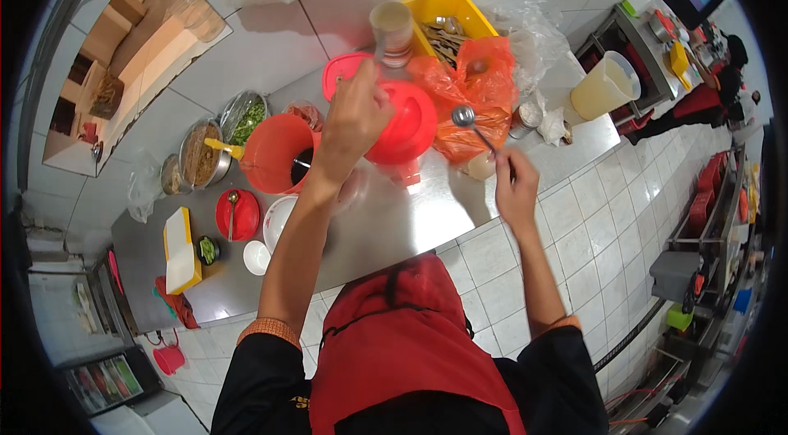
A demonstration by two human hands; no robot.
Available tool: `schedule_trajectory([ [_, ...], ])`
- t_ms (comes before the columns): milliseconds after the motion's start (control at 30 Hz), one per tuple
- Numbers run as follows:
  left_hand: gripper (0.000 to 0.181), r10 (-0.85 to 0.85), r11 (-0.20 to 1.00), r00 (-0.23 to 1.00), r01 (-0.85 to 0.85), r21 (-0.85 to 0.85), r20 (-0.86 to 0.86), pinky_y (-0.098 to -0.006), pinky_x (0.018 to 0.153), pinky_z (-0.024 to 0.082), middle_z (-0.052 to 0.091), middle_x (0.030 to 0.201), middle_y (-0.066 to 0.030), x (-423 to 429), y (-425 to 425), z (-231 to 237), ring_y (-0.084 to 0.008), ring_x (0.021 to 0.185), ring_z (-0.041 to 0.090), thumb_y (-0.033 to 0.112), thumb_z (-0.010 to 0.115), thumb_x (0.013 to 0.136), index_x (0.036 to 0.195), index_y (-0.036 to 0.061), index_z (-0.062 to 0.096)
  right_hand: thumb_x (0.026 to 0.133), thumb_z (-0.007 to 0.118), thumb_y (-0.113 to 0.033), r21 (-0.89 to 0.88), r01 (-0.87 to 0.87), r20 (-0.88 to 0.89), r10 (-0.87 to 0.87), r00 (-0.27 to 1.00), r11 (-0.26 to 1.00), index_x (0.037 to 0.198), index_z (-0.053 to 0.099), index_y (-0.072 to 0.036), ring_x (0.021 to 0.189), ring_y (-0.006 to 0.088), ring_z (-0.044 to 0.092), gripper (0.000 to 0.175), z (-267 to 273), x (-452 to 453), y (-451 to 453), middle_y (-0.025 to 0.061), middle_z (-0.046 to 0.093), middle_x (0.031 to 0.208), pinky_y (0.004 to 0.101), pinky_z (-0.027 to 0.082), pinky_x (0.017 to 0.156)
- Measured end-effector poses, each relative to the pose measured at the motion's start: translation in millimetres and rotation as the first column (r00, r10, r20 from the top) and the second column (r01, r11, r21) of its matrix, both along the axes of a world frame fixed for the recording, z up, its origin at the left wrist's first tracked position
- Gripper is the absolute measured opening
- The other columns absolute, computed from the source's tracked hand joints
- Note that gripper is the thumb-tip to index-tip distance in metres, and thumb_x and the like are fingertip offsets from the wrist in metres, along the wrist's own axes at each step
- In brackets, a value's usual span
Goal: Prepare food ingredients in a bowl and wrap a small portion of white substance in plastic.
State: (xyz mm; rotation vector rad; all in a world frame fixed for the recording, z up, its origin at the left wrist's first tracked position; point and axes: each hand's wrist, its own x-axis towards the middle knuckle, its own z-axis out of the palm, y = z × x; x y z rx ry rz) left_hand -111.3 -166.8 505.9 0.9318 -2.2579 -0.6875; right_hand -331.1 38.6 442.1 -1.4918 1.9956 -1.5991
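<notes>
My right hand (516, 186) is closed around the handle of a small metal ladle (463, 117), its bowl raised in front of an orange plastic bag (474, 90). My left hand (359, 118) hangs over the steel table, fingers curled, at the left edge of a red plastic lid (409, 127); whether it grips anything is hidden. Behind it lies a smaller pink-red lid (337, 69). To its left stands a red plastic pitcher (271, 155) with dark liquid inside. A clear container (393, 29) stands beyond, beside a yellow bin (471, 10) of metal cutlery.
Left on the steel table (363, 244) are a bowl of chopped greens (248, 118), a red bowl (245, 222) with a spoon, a small white bowl (257, 258) and an opened yellow-white box (180, 250). A pitcher of yellowish liquid (600, 90) stands at the right end. People work farther right.
</notes>
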Motion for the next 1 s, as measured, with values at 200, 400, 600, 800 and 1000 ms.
schedule_trajectory([
  [200,0.083,0.276,0.953,0.92,-0.226,-0.2,0.277,-0.0558,0.08,0.047,0.05,0.117,-0.0193,-19.9,46.1,6.4,-0.0374,0.106,0.056,0.045,0.09,0.061,0.117,0.0023,0.047,0.097,0.054,-0.01,0.073,0.014,-0.026,-0.012,1.0,0.997,0.09,0.062,0.001,0.057,0.0137,0.048,0.015,63.1,-16.8,-70.5,0.0074,0.054,0.066,0.032,0.037,0.054],
  [400,0.098,0.262,0.964,0.833,-0.246,-0.098,0.487,-0.0583,0.081,0.046,0.049,0.119,-0.0213,-30.2,38.8,3.1,-0.0399,0.113,0.051,0.055,0.091,0.051,0.122,0.0043,0.045,0.097,0.055,-0.012,0.129,-0.008,0.047,0.002,0.999,0.992,0.089,0.063,0.002,0.058,0.009,0.044,0.017,43.4,-13.7,-64.8,0.0035,0.05,0.064,0.0289,0.034,0.054],
  [600,0.102,0.279,0.96,0.81,-0.25,-0.125,0.516,-0.0582,0.079,0.046,0.049,0.118,-0.0213,-34.0,39.1,0.2,-0.0393,0.11,0.052,0.059,0.091,0.05,0.124,0.0062,0.045,0.099,0.054,-0.012,0.107,-0.001,0.139,-0.014,0.99,0.994,0.09,0.065,0.0,0.059,0.0051,0.041,0.019,31.7,-29.8,-37.3,-0.002,0.051,0.067,0.0259,0.032,0.053],
  [800,0.104,0.326,0.945,0.818,-0.263,-0.196,0.474,-0.054,0.076,0.045,0.051,0.116,-0.0201,-34.1,46.9,-5.9,-0.0362,0.109,0.052,0.061,0.091,0.047,0.124,0.0081,0.045,0.102,0.049,-0.01,0.228,-0.022,0.165,-0.016,0.986,0.973,0.094,0.063,0.002,0.085,0.0093,0.057,0.02,36.5,-39.2,-31.2,0.0033,0.065,0.088,0.0246,0.045,0.081],
  [1000,0.107,0.279,0.96,0.828,-0.257,-0.114,0.487,-0.0592,0.08,0.042,0.049,0.12,-0.0249,-30.9,45.1,1.2,-0.0419,0.113,0.05,0.058,0.088,0.049,0.128,0.0023,0.041,0.102,0.05,-0.011,0.154,-0.031,0.161,0.006,0.987,0.988,0.093,0.063,0.001,0.074,0.0074,0.051,0.02,35.9,-34.9,-51.3,0.0009,0.059,0.079,0.0246,0.04,0.068],
])
